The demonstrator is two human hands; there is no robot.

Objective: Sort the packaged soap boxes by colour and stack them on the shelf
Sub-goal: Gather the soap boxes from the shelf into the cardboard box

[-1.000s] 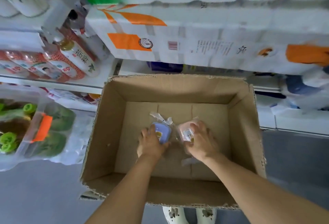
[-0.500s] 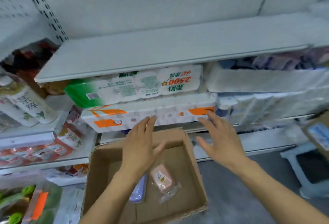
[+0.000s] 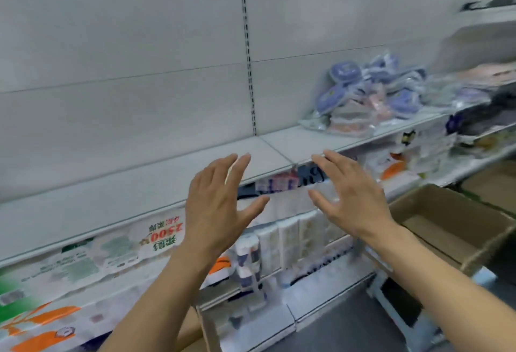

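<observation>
Bare forearms — no sleeves, rings

We see the packaged soap boxes (image 3: 371, 94) heaped loosely at the right end of the grey shelf (image 3: 156, 181), against its back panel: rounded blue ones and pink ones mixed together in clear wrappers, tilted every way, blurred; the shelf's left stretch lies bare.

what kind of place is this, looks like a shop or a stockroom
Most likely a shop aisle being restocked. White metal shelving with a slotted upright runs along the wall, packaged soap boxes lie heaped on one shelf, wrapped tissue packs fill the shelf below, and an open cardboard box sits alongside.
</observation>
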